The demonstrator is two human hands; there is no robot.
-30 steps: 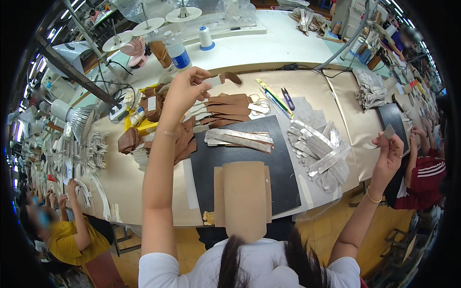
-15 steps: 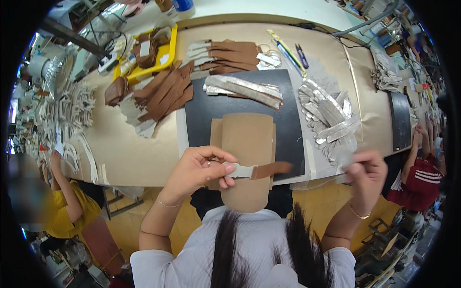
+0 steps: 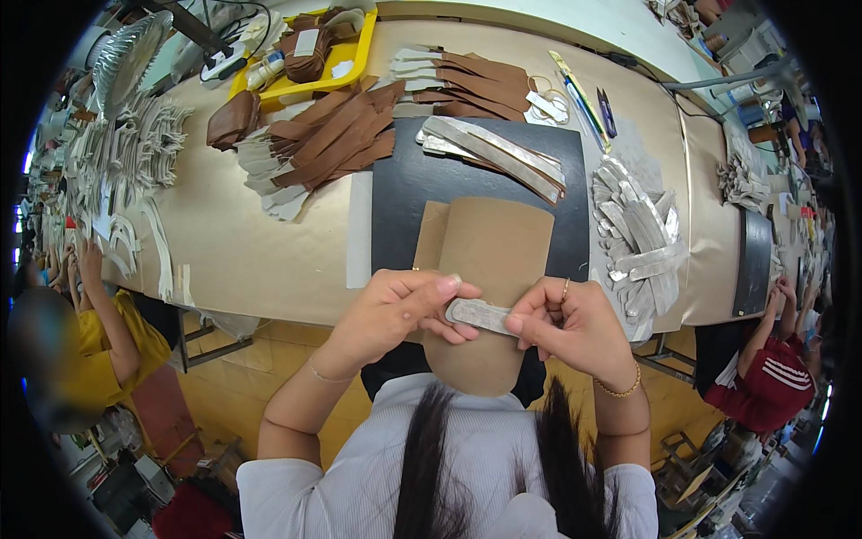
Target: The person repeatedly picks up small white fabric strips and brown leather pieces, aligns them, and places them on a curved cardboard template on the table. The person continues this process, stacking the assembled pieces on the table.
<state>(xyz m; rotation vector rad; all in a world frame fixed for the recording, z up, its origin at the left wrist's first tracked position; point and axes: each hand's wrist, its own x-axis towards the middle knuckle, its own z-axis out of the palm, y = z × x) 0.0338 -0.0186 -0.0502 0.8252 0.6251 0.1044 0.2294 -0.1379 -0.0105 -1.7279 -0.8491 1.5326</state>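
Between my two hands, over a tan board [image 3: 498, 238], is a grey strip [image 3: 480, 313] with a rounded left end. My left hand [image 3: 409, 310] pinches it near that rounded end. The thumb and fingers of my right hand [image 3: 575, 328] close on its other end. Whether a brown leather strip lies beneath it, I cannot tell; my fingers hide the underside. Just beyond the tan board, silvery strips [image 3: 503, 153] lie on a black mat [image 3: 404, 189]. To the right is a loose heap of similar silvery-grey strips [image 3: 639, 225].
Brown leather strips with pale ends [image 3: 328, 148] lie at the left, more [image 3: 480, 85] at the back. A yellow tray [image 3: 361, 58] holds brown leather pieces. Snips [image 3: 607, 112] and a pen-like tool [image 3: 575, 85] lie at the back right. Co-workers sit on both sides.
My right hand has come in from the right to join my left hand at the strip. The brown length that stuck out no longer shows; the grey strip does. The view has shifted slightly.
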